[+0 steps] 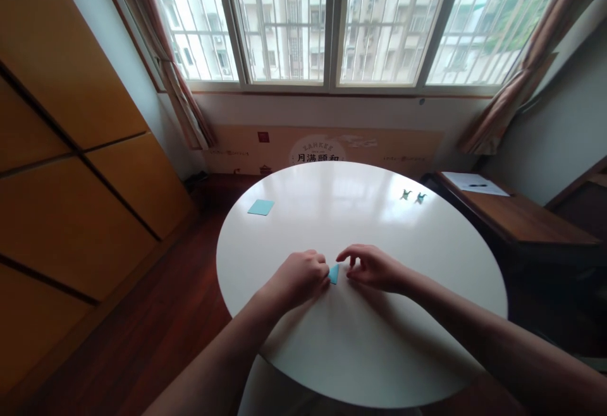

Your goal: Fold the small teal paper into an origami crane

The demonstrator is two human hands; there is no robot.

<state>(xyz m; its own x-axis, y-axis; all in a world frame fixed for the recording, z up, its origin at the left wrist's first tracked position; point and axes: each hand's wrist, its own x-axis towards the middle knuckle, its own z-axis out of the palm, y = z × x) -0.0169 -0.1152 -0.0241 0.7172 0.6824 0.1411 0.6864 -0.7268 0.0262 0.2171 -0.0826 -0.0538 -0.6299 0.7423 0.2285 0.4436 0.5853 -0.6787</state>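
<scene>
Both my hands rest on a round white table [360, 346], close together near its middle. Between them lies a small piece of light blue paper [334, 273], partly folded and mostly hidden. My left hand [301, 275] is closed, its fingertips pinching the paper's left edge. My right hand [372, 266] is curled, its fingertips bent down at the paper's right edge; whether they touch it I cannot tell. A flat light blue square sheet [260, 207] lies at the table's far left. Two small folded green-blue paper figures [412, 196] stand at the far right.
A low wooden side table [521, 217] with a white paper and a pen [474, 183] stands to the right. Wooden cabinets [71, 169] line the left wall. A wide barred window [332, 21] with curtains is ahead, above a printed board along the wall.
</scene>
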